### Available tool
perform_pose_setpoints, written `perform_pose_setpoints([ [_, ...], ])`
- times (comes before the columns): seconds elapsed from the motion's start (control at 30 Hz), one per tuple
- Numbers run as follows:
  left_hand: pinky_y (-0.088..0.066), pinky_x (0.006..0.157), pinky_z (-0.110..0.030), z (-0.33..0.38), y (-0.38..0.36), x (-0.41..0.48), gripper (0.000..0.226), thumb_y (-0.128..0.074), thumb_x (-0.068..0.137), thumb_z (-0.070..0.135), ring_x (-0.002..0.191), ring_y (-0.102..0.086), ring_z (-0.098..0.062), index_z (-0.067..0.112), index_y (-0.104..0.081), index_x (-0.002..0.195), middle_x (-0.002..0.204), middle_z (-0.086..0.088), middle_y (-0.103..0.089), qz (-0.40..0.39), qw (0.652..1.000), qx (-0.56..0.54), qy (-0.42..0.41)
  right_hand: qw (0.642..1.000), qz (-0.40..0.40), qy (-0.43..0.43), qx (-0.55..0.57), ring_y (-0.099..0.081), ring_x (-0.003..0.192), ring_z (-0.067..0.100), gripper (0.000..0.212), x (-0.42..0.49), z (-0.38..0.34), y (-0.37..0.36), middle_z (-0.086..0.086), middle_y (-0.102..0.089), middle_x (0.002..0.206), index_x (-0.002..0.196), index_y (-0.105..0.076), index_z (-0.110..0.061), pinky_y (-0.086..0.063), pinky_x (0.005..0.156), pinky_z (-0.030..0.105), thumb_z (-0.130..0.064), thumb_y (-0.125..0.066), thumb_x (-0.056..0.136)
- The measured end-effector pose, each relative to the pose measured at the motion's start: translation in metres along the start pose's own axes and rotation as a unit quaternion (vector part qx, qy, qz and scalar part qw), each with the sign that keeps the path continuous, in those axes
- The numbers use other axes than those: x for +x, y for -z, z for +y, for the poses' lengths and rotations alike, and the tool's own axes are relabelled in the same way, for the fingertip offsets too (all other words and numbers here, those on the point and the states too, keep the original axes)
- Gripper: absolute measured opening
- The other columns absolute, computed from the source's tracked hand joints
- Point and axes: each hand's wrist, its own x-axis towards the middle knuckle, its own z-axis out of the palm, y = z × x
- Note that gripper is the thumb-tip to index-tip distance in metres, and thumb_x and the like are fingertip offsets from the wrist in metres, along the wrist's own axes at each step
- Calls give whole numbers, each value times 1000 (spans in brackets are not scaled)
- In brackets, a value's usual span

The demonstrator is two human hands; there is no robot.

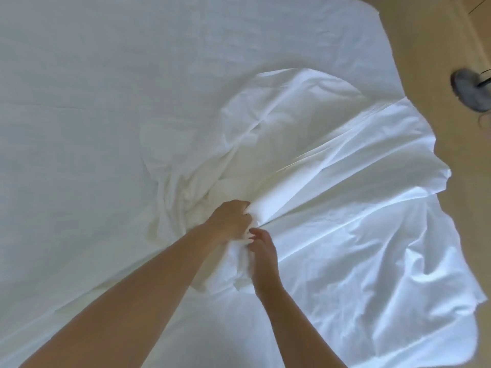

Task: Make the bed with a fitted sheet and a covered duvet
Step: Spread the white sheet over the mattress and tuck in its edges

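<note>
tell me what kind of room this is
Most likely a bedroom: a bed-sized white sheet stretched flat, a loose duvet cover bunched in the left hand and right hand, and tan floor alongside.

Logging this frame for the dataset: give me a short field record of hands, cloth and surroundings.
left hand: grips the bunched part of the loose white cloth
right hand: pinches the same bunch, beside the left hand
cloth state: crumpled, fans out rightward, edge reaching over the floor
underneath: white sheet, spread nearly flat
other: grey object on the floor, right edge
</note>
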Motion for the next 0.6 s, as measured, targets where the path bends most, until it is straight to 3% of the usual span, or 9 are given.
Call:
perform_pose_setpoints([
  [0.1,-34,71,-28,-9,6,-19,21,-42,95,19,91,-53,-28,8,-58,103,90,0,-43,19,986,134,-97,974,95,-58,198,-51,106,19,21,33,-25,36,4,-54,111,106,-53,-24,-43,86,35,-37,-49,90],
  [0.2,-22,55,-27,-21,10,-50,13,-46,90,14,71,-47,-23,13,-46,77,70,6,-21,23,940,278,-196,979,99,-90,157,-52,107,21,69,71,-56,55,2,-49,122,133,-35,-20,-45,93,42,-46,-68,78],
  [0.23,-18,51,-28,-26,11,-61,15,-46,88,11,70,-44,-22,14,-43,74,70,5,-20,13,929,305,-208,976,119,-115,138,-54,93,21,67,78,-63,57,3,-50,113,131,-34,-18,-49,84,38,-34,-71,78],
  [0.3,-19,51,-27,-34,16,-75,14,-47,84,11,77,-47,-21,13,-42,71,71,6,-22,-7,925,327,-192,970,164,-137,117,-47,62,19,36,81,-72,55,6,-49,87,111,-44,-13,-47,54,22,-9,-62,81],
  [0.37,-28,63,-26,-37,23,-77,13,-51,81,23,91,-50,-20,18,-41,73,74,10,-26,-10,935,327,-139,974,184,-101,87,-43,58,17,9,73,-68,49,2,-45,76,89,-47,-14,-42,44,20,-11,-48,81],
  [0.4,-33,72,-26,-33,27,-73,15,-55,77,32,99,-48,-18,22,-47,83,82,12,-33,-15,955,278,-103,981,172,-57,60,-49,65,20,12,66,-62,45,2,-48,79,90,-50,-13,-48,54,26,-13,-45,79],
  [0.47,-36,91,-30,-8,33,-61,69,-63,64,51,116,-43,-16,28,-44,127,117,6,-44,-55,999,1,2,989,125,34,-64,-58,86,28,30,38,-44,34,3,-56,90,107,-52,-8,-51,79,40,-4,-44,79],
  [0.53,-29,96,-29,25,30,-39,106,-68,58,58,130,-37,-17,28,-20,148,143,1,-36,-63,956,-280,53,981,48,82,-169,-61,93,24,42,-5,-23,23,-1,-62,96,118,-52,-15,-51,83,38,-2,-46,79],
  [0.6,-28,94,-27,49,15,-23,117,-74,64,58,133,-35,-22,23,-2,151,151,-2,-29,-58,947,-307,73,971,-68,66,-217,-60,95,16,50,-44,-1,18,-9,-62,101,125,-51,-23,-49,80,27,-7,-49,77],
])
